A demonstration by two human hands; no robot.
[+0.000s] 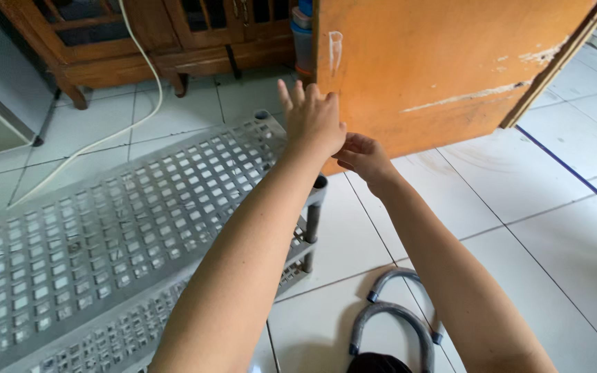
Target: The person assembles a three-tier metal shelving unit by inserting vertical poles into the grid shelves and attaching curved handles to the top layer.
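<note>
Left hand: the left hand point(310, 116) is raised with fingers spread and released, palm laid flat against the lower left corner of the orange wooden board point(443, 62) — nothing is clasped in it.
Right hand: the right hand point(362, 156) sits just below and beside the left, fingers curled at the board's bottom edge (what they pinch, if anything, I cannot tell).
Board: it stands tilted on the white tiled floor point(554, 228), its paint scraped in places.
Rack: a grey perforated plastic shelf rack point(119, 221) stands under the left forearm.
Floor items: two grey curved tubes point(392, 321) lie near the person — between the arms.
Background: a wooden cabinet point(153, 41) and a white cable point(133, 103).
</note>
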